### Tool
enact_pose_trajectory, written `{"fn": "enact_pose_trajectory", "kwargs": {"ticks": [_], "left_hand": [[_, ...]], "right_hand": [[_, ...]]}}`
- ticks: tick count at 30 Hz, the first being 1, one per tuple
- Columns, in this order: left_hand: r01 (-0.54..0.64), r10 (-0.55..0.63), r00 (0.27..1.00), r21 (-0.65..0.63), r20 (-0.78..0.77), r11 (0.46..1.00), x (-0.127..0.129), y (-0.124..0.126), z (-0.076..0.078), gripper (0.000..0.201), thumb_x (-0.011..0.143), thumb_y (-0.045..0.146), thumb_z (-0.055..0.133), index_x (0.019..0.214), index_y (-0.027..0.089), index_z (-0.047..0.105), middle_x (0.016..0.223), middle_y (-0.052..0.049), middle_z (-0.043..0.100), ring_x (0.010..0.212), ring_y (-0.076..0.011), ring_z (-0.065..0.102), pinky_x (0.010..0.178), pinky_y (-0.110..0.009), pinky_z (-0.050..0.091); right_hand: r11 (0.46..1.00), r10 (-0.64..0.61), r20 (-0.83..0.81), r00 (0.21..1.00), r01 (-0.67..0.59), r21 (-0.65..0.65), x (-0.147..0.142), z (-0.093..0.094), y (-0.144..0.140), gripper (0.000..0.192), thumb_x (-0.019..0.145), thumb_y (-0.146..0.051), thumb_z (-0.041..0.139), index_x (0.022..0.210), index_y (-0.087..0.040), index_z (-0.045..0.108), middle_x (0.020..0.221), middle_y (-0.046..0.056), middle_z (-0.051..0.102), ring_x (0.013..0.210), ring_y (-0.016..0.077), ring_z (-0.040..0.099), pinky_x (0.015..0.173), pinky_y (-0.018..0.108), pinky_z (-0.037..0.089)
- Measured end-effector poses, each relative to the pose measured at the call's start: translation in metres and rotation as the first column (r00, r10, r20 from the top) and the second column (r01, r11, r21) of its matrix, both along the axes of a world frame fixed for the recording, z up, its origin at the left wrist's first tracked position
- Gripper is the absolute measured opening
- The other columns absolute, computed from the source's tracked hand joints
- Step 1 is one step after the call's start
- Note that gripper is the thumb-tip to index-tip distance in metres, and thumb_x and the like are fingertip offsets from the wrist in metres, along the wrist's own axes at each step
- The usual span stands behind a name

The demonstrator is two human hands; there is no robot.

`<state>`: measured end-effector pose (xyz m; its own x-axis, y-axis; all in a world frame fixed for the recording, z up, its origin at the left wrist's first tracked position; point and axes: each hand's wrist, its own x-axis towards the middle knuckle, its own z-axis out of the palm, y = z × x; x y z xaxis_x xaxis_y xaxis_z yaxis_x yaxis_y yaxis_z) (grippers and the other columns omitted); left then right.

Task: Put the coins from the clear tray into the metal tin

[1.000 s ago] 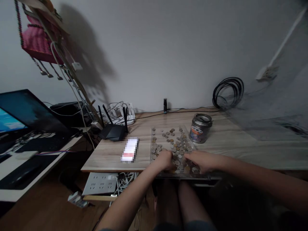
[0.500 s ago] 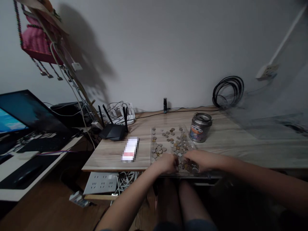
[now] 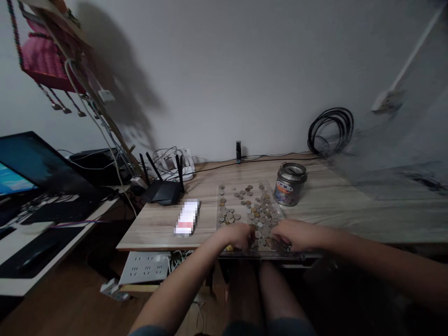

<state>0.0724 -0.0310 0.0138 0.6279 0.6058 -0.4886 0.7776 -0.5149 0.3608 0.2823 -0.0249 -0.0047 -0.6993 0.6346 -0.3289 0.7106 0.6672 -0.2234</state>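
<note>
Many coins [image 3: 259, 213] lie spread over a clear, flat sheet or shallow tray [image 3: 231, 198] at the table's front edge. My left hand [image 3: 241, 234] rests low over the near-left coins, its fingers curled down and pressed together. Opposite it, my right hand [image 3: 294, 234] is bent over the near-right coins with fingers curled inward. Both sets of fingertips are among the coins, and what they pinch is hidden. A few coins show in the gap between the hands. Behind the right hand stands a metal tin [image 3: 290, 184] with a printed label and a lid, upright.
A phone [image 3: 187, 217] lies left of the coins, with a black router [image 3: 163, 191] behind it. A small dark bottle [image 3: 238, 152] stands by the wall. Coiled black cable [image 3: 331, 130] leans at the back right. A power strip [image 3: 145, 268] sits below the table edge.
My hands have moved slightly apart, the right one shifting right, so more coins show between them. The view has turned a little. The tin and phone stay in place.
</note>
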Motion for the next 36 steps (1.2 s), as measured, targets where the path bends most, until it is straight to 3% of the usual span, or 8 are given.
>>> {"fn": "enact_pose_trajectory", "kwargs": {"ticks": [7, 15, 22, 24, 27, 31, 33, 36], "left_hand": [[-0.044, 0.043, 0.999, -0.035, -0.032, 0.998, -0.012, -0.005, 0.009, 0.034, 0.06, 0.009, 0.06, 0.093, 0.017, 0.065, 0.081, -0.002, 0.068, 0.07, -0.0139, 0.06, 0.059, -0.02, 0.044], [-0.104, 0.105, 0.993, -0.027, 0.057, 0.994, -0.017, -0.009, -0.002, 0.022, 0.064, 0.013, 0.061, 0.086, 0.014, 0.066, 0.08, -0.003, 0.067, 0.067, -0.0114, 0.056, 0.056, -0.018, 0.04], [-0.215, 0.25, 0.926, -0.15, 0.282, 0.965, -0.02, -0.01, -0.014, 0.013, 0.063, 0.007, 0.062, 0.075, 0.013, 0.062, 0.064, 0.004, 0.056, 0.06, -0.007, 0.05, 0.055, -0.016, 0.039], [-0.381, 0.464, 0.796, -0.273, 0.39, 0.883, -0.013, -0.01, -0.019, 0.013, 0.065, 0.008, 0.061, 0.078, 0.013, 0.06, 0.061, 0.005, 0.053, 0.057, -0.0058, 0.048, 0.055, -0.016, 0.04], [-0.504, 0.807, 0.367, -0.63, 0.463, 0.591, 0.0, -0.008, -0.025, 0.012, 0.073, 0.008, 0.054, 0.082, 0.014, 0.057, 0.06, 0.005, 0.049, 0.054, -0.0048, 0.047, 0.06, -0.018, 0.046], [-0.172, 0.952, -0.205, -0.966, 0.227, 0.194, 0.016, -0.003, -0.034, 0.008, 0.074, 0.007, 0.049, 0.078, 0.013, 0.053, 0.063, 0.001, 0.051, 0.057, -0.0068, 0.052, 0.066, -0.02, 0.049], [-0.044, 0.929, -0.35, -0.993, 0.119, 0.111, 0.021, -0.003, -0.039, 0.005, 0.075, 0.01, 0.047, 0.076, 0.012, 0.052, 0.065, -0.002, 0.053, 0.059, -0.0092, 0.054, 0.063, -0.021, 0.049], [0.048, 0.926, -0.376, -0.998, 0.02, 0.041, 0.027, -0.004, -0.045, 0.012, 0.079, 0.015, 0.042, 0.077, 0.011, 0.053, 0.065, -0.007, 0.054, 0.059, -0.0127, 0.056, 0.055, -0.021, 0.047]], "right_hand": [[1.0, 0.003, 0.166, 0.986, -0.003, 0.003, -0.009, 0.015, -0.006, 0.022, 0.051, -0.002, 0.052, 0.063, -0.017, 0.063, 0.061, 0.003, 0.057, 0.061, 0.0164, 0.051, 0.053, 0.026, 0.028], [0.994, -0.021, -0.086, 0.996, 0.012, -0.107, -0.004, 0.003, -0.005, 0.04, 0.053, -0.006, 0.05, 0.089, -0.019, 0.062, 0.065, -0.001, 0.058, 0.058, 0.0129, 0.049, 0.05, 0.022, 0.027], [0.991, 0.026, -0.046, 0.999, -0.032, -0.128, -0.008, 0.007, -0.003, 0.025, 0.051, -0.005, 0.052, 0.07, -0.017, 0.062, 0.067, 0.0, 0.057, 0.061, 0.0121, 0.047, 0.052, 0.022, 0.029], [0.99, 0.022, -0.059, 0.998, -0.029, -0.136, -0.007, 0.005, -0.002, 0.024, 0.05, -0.005, 0.051, 0.069, -0.016, 0.062, 0.066, -0.001, 0.057, 0.06, 0.0114, 0.047, 0.052, 0.021, 0.029], [0.978, 0.005, -0.077, 0.997, -0.021, -0.205, -0.007, 0.002, 0.0, 0.027, 0.05, -0.003, 0.048, 0.07, -0.015, 0.063, 0.061, -0.003, 0.055, 0.055, 0.0094, 0.044, 0.05, 0.02, 0.029], [0.944, -0.042, -0.059, 0.997, 0.021, -0.329, -0.01, -0.004, 0.002, 0.029, 0.052, -0.003, 0.045, 0.071, -0.014, 0.065, 0.055, -0.004, 0.052, 0.051, 0.0081, 0.043, 0.048, 0.019, 0.03], [0.938, -0.101, -0.093, 0.991, 0.064, -0.339, -0.012, -0.004, 0.004, 0.026, 0.054, -0.005, 0.046, 0.069, -0.013, 0.066, 0.054, -0.003, 0.053, 0.05, 0.0084, 0.044, 0.048, 0.019, 0.032], [0.945, -0.174, -0.25, 0.952, 0.09, -0.314, -0.018, 0.003, 0.016, 0.024, 0.061, -0.012, 0.049, 0.074, -0.012, 0.069, 0.057, 0.0, 0.059, 0.052, 0.0106, 0.05, 0.051, 0.02, 0.036]]}}
